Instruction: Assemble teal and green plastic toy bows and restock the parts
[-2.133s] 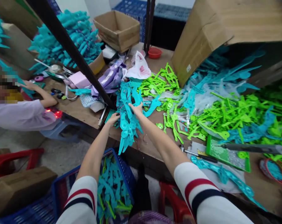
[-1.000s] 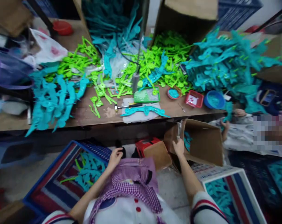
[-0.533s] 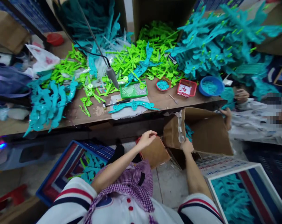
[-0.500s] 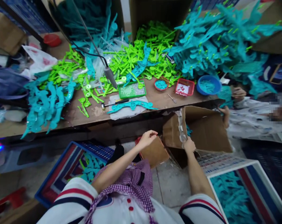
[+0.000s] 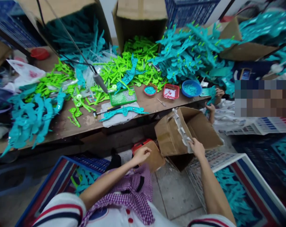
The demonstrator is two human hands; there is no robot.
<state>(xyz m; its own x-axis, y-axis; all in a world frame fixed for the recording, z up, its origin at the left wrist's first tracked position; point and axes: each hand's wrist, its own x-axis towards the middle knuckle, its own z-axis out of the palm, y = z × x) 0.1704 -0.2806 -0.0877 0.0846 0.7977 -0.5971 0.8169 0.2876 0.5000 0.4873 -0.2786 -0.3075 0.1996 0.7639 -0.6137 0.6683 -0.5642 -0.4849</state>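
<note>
Head cam view: right hand (image 5: pixel 196 147) has its grip pinched on the taped flap edge of a tilted cardboard box (image 5: pixel 171 137), which sits on the floor just under the worktop (image 5: pixel 154 102) edge. Can't see into the box from here, its opening faces away. Left hand (image 5: pixel 141 154) is loosely curled at a brown flap (image 5: pixel 154 157) beside a red stool (image 5: pixel 139 145); can't tell if it's actually gripping it. The stool is mostly hidden. A co-worker's hands (image 5: pixel 211 107) peek out behind the box, face blurred. Crate (image 5: pixel 230 186) on the right is cut off.
</note>
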